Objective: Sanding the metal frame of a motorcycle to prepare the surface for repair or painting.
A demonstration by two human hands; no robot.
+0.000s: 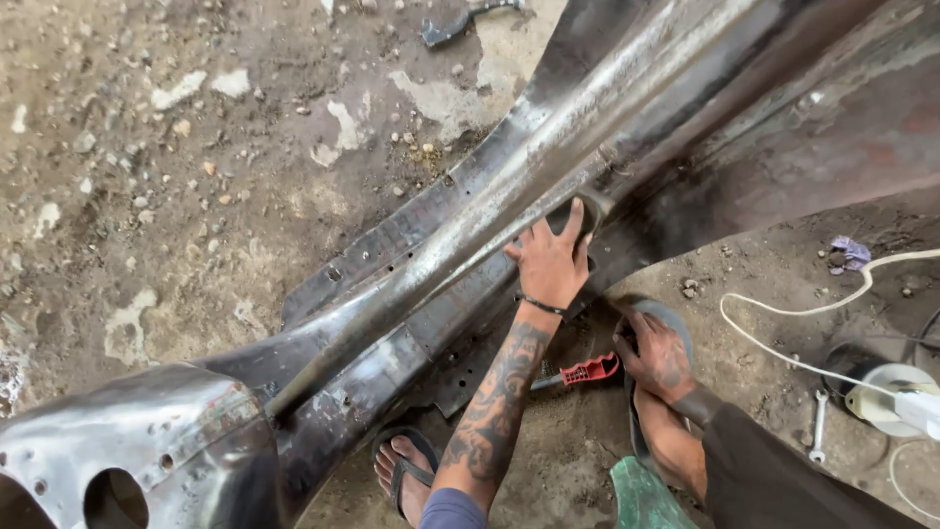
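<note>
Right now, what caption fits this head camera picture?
Tattooed left hand presses a long bare metal panel over dirt floor.

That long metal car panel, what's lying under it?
Under the metal panel shows dirt ground, a sandalled foot and a red-handled tool poking out by the hand. Anything further beneath is covered.

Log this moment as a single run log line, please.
left hand: flat on bare metal car body panel | right hand: low by red-handled tool, not gripping | wrench: on dirt floor
</note>
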